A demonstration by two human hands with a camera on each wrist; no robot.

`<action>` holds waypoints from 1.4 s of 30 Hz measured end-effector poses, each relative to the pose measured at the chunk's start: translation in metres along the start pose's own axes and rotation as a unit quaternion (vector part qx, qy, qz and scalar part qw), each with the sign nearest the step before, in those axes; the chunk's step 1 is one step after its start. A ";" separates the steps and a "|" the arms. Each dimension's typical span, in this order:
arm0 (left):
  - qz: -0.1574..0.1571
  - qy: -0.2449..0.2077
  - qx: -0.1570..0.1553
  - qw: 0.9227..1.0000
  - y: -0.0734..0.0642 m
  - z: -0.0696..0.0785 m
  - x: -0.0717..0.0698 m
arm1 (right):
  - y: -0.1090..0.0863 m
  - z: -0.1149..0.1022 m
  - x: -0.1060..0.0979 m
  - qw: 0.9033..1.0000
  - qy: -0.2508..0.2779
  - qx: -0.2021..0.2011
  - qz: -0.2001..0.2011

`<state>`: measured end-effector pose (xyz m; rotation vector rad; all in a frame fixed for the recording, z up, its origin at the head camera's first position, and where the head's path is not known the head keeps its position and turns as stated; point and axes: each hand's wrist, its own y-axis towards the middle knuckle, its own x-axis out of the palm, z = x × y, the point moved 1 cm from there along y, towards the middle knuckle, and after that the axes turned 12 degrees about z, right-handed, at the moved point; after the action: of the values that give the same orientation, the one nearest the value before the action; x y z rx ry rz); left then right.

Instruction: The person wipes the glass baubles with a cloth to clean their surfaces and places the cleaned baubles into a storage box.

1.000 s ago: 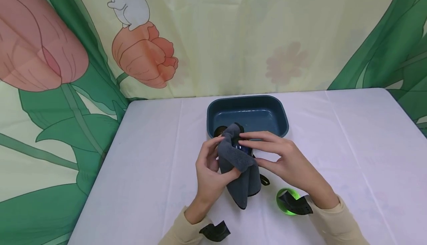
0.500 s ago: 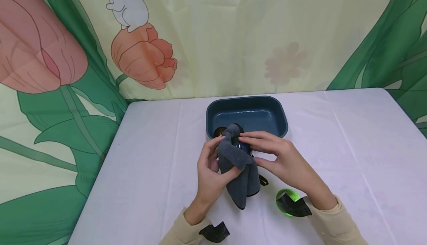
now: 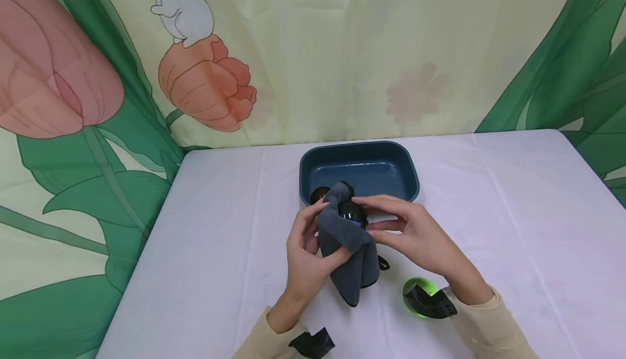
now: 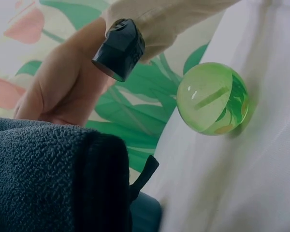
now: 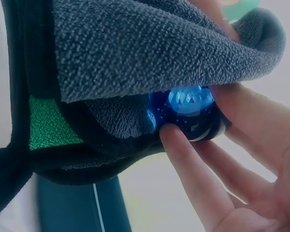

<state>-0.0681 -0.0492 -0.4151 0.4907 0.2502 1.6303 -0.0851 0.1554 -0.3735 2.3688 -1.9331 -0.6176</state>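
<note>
A pale yellow, flower-printed cloth (image 3: 313, 60) hangs behind the white-covered table (image 3: 220, 228).

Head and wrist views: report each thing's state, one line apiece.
Glossy dark-blue rounded object: partly wrapped, pinched by the right hand
Grey-blue terry cloth with black edging: folded over, gripped by the left hand
Dark-blue rectangular tray: upright on the white tablecloth
Glossy brown round object: in the tray's near left corner, partly hidden
Clear green ball: on the tablecloth, unheld

There are two bare hands, a left hand (image 3: 309, 261) and a right hand (image 3: 418, 234); one grey terry cloth (image 3: 344, 237); one glossy dark-blue ball (image 3: 354, 213); one clear green ball (image 4: 208, 99); one dark-brown round object (image 3: 319, 194); one dark-blue rectangular basin (image 3: 376, 173).
</note>
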 end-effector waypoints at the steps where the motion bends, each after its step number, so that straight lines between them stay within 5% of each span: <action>1: 0.000 0.000 0.000 1.000 0.000 0.000 -0.001 | 0.000 0.000 0.001 1.000 0.000 0.003 -0.001; 10: -0.022 -0.012 0.019 1.000 0.001 0.001 -0.005 | 0.002 0.001 0.002 0.995 0.045 0.087 -0.001; 15: -0.025 -0.014 0.024 0.999 0.004 0.002 -0.006 | 0.003 0.001 0.004 0.994 0.056 0.092 -0.004; 19: -0.013 -0.016 0.028 0.999 0.005 0.003 -0.009 | 0.003 -0.001 0.004 0.998 0.031 0.048 -0.014; 22: -0.011 -0.022 0.022 0.999 0.006 0.002 -0.009 | 0.003 -0.001 0.003 1.000 0.001 -0.029 -0.004; 26: -0.009 -0.028 0.006 1.000 0.006 0.000 -0.009 | 0.003 -0.001 0.004 0.990 -0.046 -0.131 0.013; 29: -0.008 -0.029 0.002 1.000 0.006 -0.001 -0.009 | 0.004 0.001 0.006 0.984 -0.065 -0.165 0.019; 34: -0.020 -0.030 0.007 0.999 0.007 -0.001 -0.009 | 0.005 0.001 0.008 0.979 -0.057 -0.192 0.039; 42: -0.044 -0.033 0.031 0.998 0.009 -0.001 -0.011 | 0.004 0.004 0.009 0.987 -0.019 -0.155 0.037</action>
<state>-0.0760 -0.0608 -0.4142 0.5715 0.2698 1.5220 -0.0888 0.1466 -0.3788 2.1014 -1.7771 -0.8909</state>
